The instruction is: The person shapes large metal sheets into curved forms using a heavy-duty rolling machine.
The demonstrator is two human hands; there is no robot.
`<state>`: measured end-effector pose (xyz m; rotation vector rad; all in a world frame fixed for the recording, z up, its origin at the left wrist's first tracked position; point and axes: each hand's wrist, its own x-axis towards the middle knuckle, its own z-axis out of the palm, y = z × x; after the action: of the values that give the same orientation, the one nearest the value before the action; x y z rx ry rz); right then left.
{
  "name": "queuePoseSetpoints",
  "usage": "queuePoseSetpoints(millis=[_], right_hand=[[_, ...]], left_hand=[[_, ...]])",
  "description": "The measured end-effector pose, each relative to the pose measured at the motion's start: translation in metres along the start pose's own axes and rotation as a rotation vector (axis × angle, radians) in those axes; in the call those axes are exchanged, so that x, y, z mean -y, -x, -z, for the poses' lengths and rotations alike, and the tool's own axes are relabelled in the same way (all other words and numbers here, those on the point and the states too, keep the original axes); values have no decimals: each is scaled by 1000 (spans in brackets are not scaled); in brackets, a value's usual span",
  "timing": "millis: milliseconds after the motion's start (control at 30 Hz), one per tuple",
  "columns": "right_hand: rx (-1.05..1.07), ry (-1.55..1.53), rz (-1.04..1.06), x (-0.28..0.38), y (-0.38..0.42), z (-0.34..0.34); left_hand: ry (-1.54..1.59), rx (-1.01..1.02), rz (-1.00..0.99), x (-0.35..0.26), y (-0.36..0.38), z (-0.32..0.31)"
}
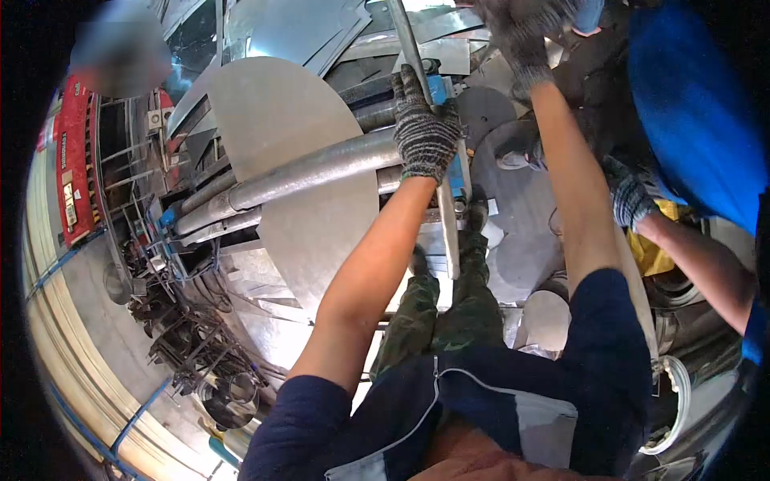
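My left hand (425, 132), in a grey striped knit glove, is closed around a long metal bar (446, 216) at the right end of a roller machine. Stretched forward at the top is my right hand (525, 36) in a dark glove; its fingers are blurred, and I cannot make out whether it holds anything. A rounded metal sheet (277, 112) passes between the machine's steel rollers (309, 171), with part on the far side and part on the near side.
A person in blue (694, 104) stands at the right, a gloved hand (631, 196) low beside me. Another person (120, 56) is at the upper left. Flat metal sheets (297, 28) lie beyond the machine. Round discs (517, 248) lie on the floor, and long strapped stock (68, 345) runs along the left.
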<state>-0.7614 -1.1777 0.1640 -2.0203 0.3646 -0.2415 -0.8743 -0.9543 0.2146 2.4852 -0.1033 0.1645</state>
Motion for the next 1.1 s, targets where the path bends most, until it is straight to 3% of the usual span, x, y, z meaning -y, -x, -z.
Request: queuePoseSetpoints(millis=[100,167,200,267,367,433,467,533,567,633,800,1100], right_hand=[[26,-145,20,5,95,60],[74,-216,-1,17,161,101],[116,-253,-23,26,194,122],[243,-434,-126,42,258,159],[340,-1621,-508,95,330,212],[327,-1539,-526,117,369,234],[308,-1409,-507,127,387,243],[273,-1212,-484,139,416,254],[263,-1148,-477,144,426,257],[252,-1070,-468,151,444,259],[262,-989,-458,151,456,250],[338,-933,-385,150,420,229]], left_hand=[[-42,-69,11,-5,2,3],[-494,-47,-273,-26,3,14],[-493,142,-405,-26,11,-8],[-302,166,-626,-54,48,-34],[-28,293,-554,-65,104,-66],[32,1038,-596,-71,121,-76],[46,1043,-610,-74,138,-71],[54,751,-646,-80,176,-38],[58,756,-655,-82,191,-29],[231,540,-549,-83,204,-17],[287,341,-487,-79,203,-7],[454,255,-264,-58,182,-21]])
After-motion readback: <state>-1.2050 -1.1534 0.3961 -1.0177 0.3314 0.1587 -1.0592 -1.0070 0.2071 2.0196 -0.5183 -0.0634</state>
